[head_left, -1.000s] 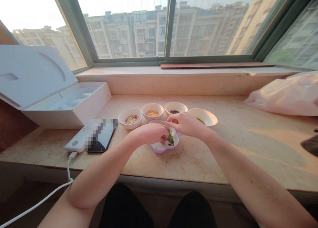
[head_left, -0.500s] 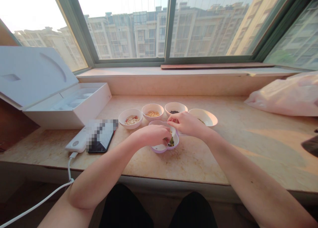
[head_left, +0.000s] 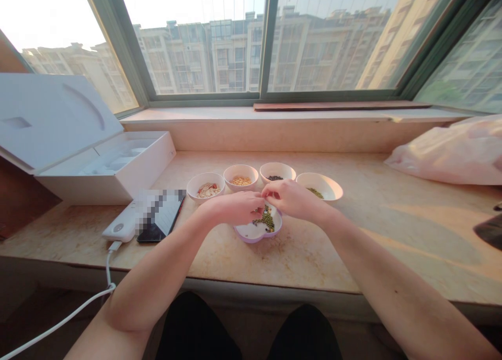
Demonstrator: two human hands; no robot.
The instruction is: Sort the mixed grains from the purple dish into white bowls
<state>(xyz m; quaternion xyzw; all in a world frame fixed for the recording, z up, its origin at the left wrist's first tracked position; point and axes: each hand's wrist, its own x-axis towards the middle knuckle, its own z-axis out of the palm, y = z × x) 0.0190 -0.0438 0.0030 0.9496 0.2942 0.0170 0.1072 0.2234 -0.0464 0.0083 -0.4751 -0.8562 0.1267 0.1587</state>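
Observation:
Over a lobed white bowl with a purple outside (head_left: 251, 236), my left hand (head_left: 245, 207) is closed in a pinch. Its thumb and fingertips meet the fingertips of my right hand (head_left: 292, 197), also pinched, above the bowl's far side. Whatever lies between the fingers is too small to make out. Green beans with some dark and yellow ones (head_left: 266, 222) lie in the bowl. Behind it curve white bowls: one of pale slices with red bits (head_left: 207, 190), one of yellow beans (head_left: 240, 180), one of black beans (head_left: 274, 177) and one of green beans (head_left: 316, 192).
An open white box (head_left: 145, 166) stands at the left. Before it lie a white power bank (head_left: 120, 225) with a cable (head_left: 84, 305) and a phone (head_left: 157, 229). A plastic bag (head_left: 451, 151) rests at the right, near a dark object (head_left: 490, 234). The stone counter (head_left: 314, 263) ends close to my knees.
My left hand has risen out of the lobed bowl to the fingertips of my right hand. More of the beans in the bowl now shows.

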